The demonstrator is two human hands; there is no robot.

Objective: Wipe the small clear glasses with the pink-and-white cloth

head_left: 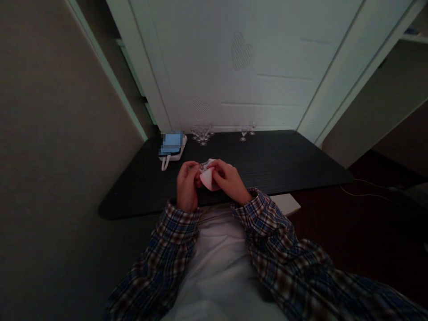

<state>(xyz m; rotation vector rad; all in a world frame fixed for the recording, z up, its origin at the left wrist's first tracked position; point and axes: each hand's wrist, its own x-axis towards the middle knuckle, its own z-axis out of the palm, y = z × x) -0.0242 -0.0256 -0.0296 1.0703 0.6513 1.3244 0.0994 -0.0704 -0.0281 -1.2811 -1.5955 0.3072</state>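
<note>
Above the near part of the black table (pixel 267 160), my two hands meet. My left hand (pixel 187 186) is closed, its fingers pinching a small clear glass (pixel 202 166), mostly hidden by fingers and cloth. A white cloth with a pink edge (pixel 207 177) is gripped in my closed right hand (pixel 230 179) and lies against the glass. Toward the back stands a cluster of small stemmed glasses (pixel 202 133). Apart from them, farther right, are two more stemmed glasses, one nearer (pixel 243 133) and one by the wall (pixel 252 128).
At the table's back left lies a device with a blurred screen (pixel 171 143) on a white block with a looped strap (pixel 165 162). A white panel with heart patterns (pixel 227 80) rises behind the table. A white box-like object (pixel 286 204) sits below the front edge.
</note>
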